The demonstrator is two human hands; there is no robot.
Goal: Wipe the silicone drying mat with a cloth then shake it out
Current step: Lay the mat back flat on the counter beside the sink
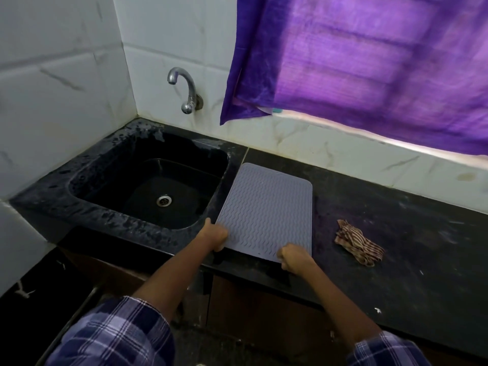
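A grey silicone drying mat (pixel 266 207) with a wavy ribbed surface lies on the black counter, just right of the sink. My left hand (pixel 215 236) grips the mat's near left corner. My right hand (pixel 294 260) grips the near right corner. A crumpled brown and white striped cloth (pixel 357 245) lies on the counter to the right of the mat, apart from both hands.
A black sink (pixel 148 186) with a metal drain sits left of the mat, below a chrome wall tap (pixel 184 88). The dark stone counter (pixel 409 247) runs off to the right. A purple curtain (pixel 369 62) hangs over the back wall.
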